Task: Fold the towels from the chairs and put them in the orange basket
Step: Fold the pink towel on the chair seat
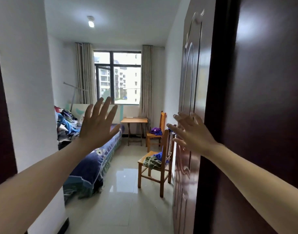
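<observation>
We stand in doorway, both arms raised, holding nothing. Left hand (pixel 98 124): fingers straight, spread, seen in front of bed (pixel 94 159). Right hand (pixel 193 132): fingers spread too (blurred), perhaps touching door (pixel 187 166); we cannot tell. Towels unfolded on chairs: green towel (pixel 151 162) and blue towel (pixel 159 156) crumpled together on near chair (pixel 166 146); purple towel (pixel 155 131) heaped on far chair (pixel 163 120). Small counter (pixel 133 120) just beside far chair, under window (pixel 117 76).

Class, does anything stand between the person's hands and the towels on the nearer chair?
Nothing visible does. Bare floor runs to the chair holding the towels; the bed lies left of that path, the open door right. The left hand and right hand are empty.
</observation>
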`<state>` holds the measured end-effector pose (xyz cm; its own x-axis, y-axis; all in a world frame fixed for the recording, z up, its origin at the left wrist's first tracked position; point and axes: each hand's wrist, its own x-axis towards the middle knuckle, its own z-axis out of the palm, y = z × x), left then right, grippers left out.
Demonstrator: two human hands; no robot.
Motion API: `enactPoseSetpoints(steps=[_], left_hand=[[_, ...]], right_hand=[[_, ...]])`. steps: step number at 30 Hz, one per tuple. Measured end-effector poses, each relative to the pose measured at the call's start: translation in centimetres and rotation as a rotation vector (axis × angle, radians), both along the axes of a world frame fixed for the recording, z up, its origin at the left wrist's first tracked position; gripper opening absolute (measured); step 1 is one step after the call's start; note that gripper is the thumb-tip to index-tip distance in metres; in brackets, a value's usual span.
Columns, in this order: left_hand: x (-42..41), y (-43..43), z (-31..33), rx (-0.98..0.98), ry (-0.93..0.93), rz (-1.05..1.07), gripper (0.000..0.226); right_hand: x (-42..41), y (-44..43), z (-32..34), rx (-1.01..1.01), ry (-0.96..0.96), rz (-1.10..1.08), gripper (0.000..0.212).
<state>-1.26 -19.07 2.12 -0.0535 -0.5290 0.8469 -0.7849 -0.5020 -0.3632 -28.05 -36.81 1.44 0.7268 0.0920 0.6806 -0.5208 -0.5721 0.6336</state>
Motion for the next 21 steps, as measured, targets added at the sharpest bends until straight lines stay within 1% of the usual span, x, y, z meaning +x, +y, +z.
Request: enactPoseSetpoints(steps=[4,6,9,11,15,17,21], left_hand=[[1.4,-2.6,-1.9,0.035,0.004,0.031,0.062],[2.6,-3.7,-2.5,0.057,0.041,0.061,0.067],[4.4,-4.9,-3.4,0.105,0.113,0.111,0.069],[6.0,-5.8,-3.8,0.124,0.109,0.13,0.065],[10.3,-7.6,-3.6,0.105,0.052,0.167,0.061],[13.0,-8.9,-3.8,0.077,0.061,0.178,0.061],[17.8,-11.1,-3.6,0.008,0.103,0.196,0.062]], right_hand=[[2.4,-4.4,-2.3,-0.02,-0.037,0.081,0.076],[3.9,-6.5,-3.4,-0.016,-0.052,0.094,0.08],[6.5,-9.3,-4.8,-0.008,-0.05,0.142,0.076],[8.7,-10.6,-5.1,0.023,-0.056,0.138,0.075],[13.3,-13.2,-4.9,0.088,-0.031,0.134,0.068],[16.1,-14.8,-4.5,0.103,-0.033,0.138,0.066],[20.7,-17.6,-2.7,0.104,-0.023,0.169,0.075]])
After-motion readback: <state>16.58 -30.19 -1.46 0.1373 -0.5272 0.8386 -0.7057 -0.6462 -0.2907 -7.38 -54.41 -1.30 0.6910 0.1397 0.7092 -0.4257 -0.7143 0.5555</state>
